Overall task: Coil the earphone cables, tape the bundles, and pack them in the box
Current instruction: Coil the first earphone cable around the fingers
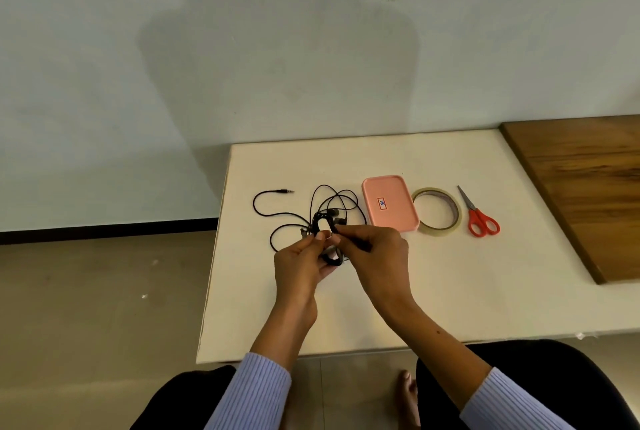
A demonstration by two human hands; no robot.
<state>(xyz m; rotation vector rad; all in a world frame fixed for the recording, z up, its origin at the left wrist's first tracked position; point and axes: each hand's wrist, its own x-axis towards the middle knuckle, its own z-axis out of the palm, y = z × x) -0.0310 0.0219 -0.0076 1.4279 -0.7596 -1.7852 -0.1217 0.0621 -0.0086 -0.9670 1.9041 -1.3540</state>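
A black earphone cable [277,214] lies in loose loops on the white table [450,291], its jack plug [285,191] pointing right at the far left. My left hand [301,263] holds a small coiled bundle of the cable between thumb and fingers. My right hand [377,253] pinches the cable at the top of that coil, just above the table. A closed pink box [389,202] with a small label lies to the right of the cable.
A roll of clear tape [438,212] lies flat right of the box. Red-handled scissors [478,216] lie beyond it. A brown wooden board [581,187] covers the table's right end. The table's left edge drops to the floor.
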